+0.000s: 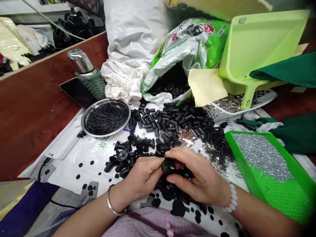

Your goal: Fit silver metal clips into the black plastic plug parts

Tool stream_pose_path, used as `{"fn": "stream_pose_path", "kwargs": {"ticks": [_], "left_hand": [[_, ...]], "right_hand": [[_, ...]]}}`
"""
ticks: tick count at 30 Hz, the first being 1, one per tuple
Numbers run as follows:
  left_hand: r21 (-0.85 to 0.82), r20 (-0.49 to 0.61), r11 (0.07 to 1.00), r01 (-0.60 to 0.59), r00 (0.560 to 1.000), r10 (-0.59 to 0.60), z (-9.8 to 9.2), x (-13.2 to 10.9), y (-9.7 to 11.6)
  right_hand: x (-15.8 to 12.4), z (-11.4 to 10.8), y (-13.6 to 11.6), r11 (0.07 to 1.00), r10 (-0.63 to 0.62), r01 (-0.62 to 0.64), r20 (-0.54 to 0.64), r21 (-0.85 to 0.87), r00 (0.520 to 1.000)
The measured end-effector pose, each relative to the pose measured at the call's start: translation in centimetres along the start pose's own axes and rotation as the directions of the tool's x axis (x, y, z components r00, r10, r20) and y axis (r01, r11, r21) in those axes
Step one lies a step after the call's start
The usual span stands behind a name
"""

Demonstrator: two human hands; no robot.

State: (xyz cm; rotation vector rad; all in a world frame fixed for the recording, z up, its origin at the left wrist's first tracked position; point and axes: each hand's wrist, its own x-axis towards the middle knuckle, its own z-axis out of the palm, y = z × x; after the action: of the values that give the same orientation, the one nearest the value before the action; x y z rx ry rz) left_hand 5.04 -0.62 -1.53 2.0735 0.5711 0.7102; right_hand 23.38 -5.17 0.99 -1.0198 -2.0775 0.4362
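Note:
Close in front of my body, both hands meet around one round black plastic part (168, 166) with a bit of metal showing on its face. My left hand (145, 174) pinches it from the left, fingers closed. Curved about its right side, my right hand (197, 172) has thumb and forefinger at the part; whether a smaller piece sits between those fingertips is hidden. Just beyond lie loose black flanged parts (122, 154), a heap of black cylindrical sleeves (160, 120) and scattered flat metal pieces (189, 137).
A steel plate (85, 126) of black ribbed pieces stands left, near a phone (77, 92) and a flask (82, 62). On the right is a green tray (261, 194) of small metal pins. Behind are an opened bag (197, 52), a green dustpan (261, 46) and a white basket (217, 113).

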Motion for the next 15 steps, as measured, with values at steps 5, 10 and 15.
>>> {"fn": "stream_pose_path", "kwargs": {"ticks": [5,10,15], "left_hand": [[-0.054,0.002,0.998,0.039,0.999,-0.039,0.1,0.1,0.3],[-0.075,-0.006,0.996,0.047,0.999,-0.048,0.2,0.1,0.5],[-0.075,0.013,0.995,0.066,0.998,-0.065,0.3,0.1,0.6]], "right_hand": [[0.3,-0.4,0.0,0.999,-0.020,0.023,0.061,-0.046,0.998],[0.2,0.1,-0.6,0.997,0.051,-0.055,-0.071,-0.057,0.996],[0.0,0.3,-1.1,0.996,0.093,-0.093,-0.118,-0.002,0.989]]}}
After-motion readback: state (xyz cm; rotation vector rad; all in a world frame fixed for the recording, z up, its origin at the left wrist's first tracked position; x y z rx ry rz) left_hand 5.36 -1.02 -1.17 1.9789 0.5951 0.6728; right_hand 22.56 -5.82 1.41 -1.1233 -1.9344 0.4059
